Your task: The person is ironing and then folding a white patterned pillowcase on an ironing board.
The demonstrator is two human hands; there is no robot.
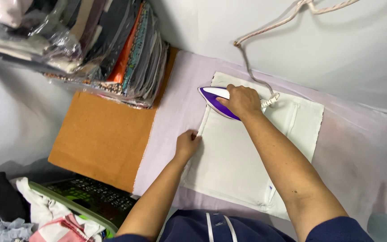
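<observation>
A white folded cloth (234, 157) lies flat on a pale lilac ironing surface (180, 103). My right hand (242, 101) grips the handle of a purple and white iron (213, 98), which rests on the cloth's far left corner. The iron's braided cord (265, 33) runs up the white wall. My left hand (187, 143) pinches the cloth's left edge, holding it down.
A brown cardboard sheet (101, 136) lies left of the lilac surface. Stacked clothes in plastic bags (90, 45) are piled at the back left. A green basket (86, 199) with crumpled laundry (36, 215) sits at the lower left. White walls close in behind.
</observation>
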